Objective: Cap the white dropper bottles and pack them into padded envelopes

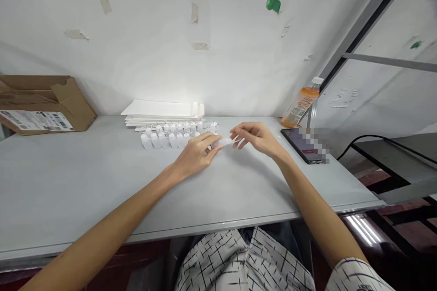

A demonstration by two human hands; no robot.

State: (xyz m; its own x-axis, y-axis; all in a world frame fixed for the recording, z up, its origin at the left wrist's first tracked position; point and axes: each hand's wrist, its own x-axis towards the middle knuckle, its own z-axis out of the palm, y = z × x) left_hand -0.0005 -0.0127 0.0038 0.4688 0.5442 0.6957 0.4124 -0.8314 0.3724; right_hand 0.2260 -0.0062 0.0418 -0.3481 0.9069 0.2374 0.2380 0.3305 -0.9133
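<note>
My left hand (200, 152) grips a small translucent white bottle (221, 142) lying on its side in the air, its tip toward the right. Close to that tip is my right hand (254, 137), fingers bent and curled; whether they pinch a part of the bottle is too small to tell. Behind and left of my left hand, several similar small white bottles (160, 140) stand upright in rows on the grey table (218, 191). One more white bottle (213, 127) stands at the right end of the back row.
White flat sheets (160, 109) are stacked behind the bottles, against the wall. An open cardboard box (44, 104) sits at the far left. On the right, an orange drink bottle (302, 104) leans near a phone (303, 145) and a metal frame.
</note>
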